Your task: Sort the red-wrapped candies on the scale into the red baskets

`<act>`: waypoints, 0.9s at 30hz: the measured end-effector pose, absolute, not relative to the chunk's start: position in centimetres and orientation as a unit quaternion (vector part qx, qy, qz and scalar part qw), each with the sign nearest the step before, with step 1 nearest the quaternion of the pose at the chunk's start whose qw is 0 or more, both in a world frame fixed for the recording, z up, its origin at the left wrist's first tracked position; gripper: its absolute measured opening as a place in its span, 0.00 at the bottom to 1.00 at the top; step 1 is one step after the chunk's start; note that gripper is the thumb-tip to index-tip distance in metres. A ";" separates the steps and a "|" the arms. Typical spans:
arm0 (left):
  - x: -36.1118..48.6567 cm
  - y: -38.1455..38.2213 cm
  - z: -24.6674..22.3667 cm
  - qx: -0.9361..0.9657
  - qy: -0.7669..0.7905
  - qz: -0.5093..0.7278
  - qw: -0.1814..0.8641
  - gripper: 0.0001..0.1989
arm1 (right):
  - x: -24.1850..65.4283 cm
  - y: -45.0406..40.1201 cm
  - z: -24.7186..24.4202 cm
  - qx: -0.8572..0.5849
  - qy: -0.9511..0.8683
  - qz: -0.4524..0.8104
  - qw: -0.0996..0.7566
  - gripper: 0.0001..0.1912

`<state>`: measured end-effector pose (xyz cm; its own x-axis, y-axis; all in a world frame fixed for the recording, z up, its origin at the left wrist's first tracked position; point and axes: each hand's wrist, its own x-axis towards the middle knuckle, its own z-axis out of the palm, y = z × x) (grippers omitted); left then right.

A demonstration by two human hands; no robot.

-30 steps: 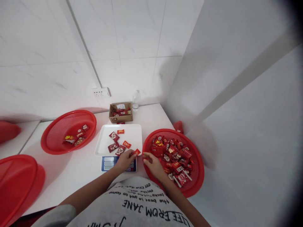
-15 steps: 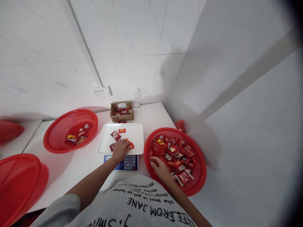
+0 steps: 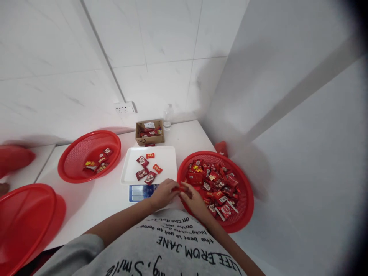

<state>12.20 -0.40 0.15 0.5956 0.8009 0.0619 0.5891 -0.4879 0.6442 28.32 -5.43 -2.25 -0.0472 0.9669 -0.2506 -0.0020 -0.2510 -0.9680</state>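
Note:
My left hand [image 3: 163, 194] and my right hand [image 3: 194, 199] meet at the left rim of a red basket [image 3: 249, 209] heaped with wrapped snack packets [image 3: 211, 184]. Between their fingertips is a small red packet [image 3: 179, 188], partly covered by the fingers. To the left, a white tray [image 3: 169, 163] rests on a scale whose blue panel [image 3: 138, 193] shows in front, its keys mostly behind my left hand. On the tray lie several packets, dark red ones [image 3: 142, 174] and smaller bright red ones [image 3: 157, 168], apart from my hands.
A second red basket [image 3: 67, 161] holds a few packets. Another red basket [image 3: 28, 226] stands at the front left. Behind the tray are a cardboard box [image 3: 149, 140] of packets and a clear bottle [image 3: 167, 117]. A wall socket [image 3: 125, 107] is above; a grey wall rises at the right.
My left hand has left the tray and moved right and nearer to my body, meeting my right hand. Packets it covered on the tray now show. A small red packet is between the hands.

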 end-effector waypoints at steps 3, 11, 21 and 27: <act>13.2 -1.1 0.7 0.847 0.384 0.167 0.328 0.09 | 28.2 -5.1 -2.0 -0.522 -0.405 0.617 0.428 0.15; 6.4 4.1 -3.2 0.873 0.467 0.115 0.074 0.35 | 30.7 -5.9 -4.6 -0.656 -0.292 0.542 0.436 0.16; 5.1 9.6 -4.8 0.786 0.615 0.023 0.059 0.39 | 30.4 -6.4 -5.5 -0.670 -0.295 0.536 0.420 0.16; 5.8 10.0 -4.8 0.781 0.620 0.050 0.049 0.28 | 30.5 -6.4 -6.0 -0.671 -0.292 0.544 0.410 0.16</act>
<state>5.81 9.95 -4.77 0.2262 0.9739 0.0175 0.9641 -0.2264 0.1388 30.45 -6.37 -6.01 0.2379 0.8386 -0.4901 -0.0540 -0.4924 -0.8687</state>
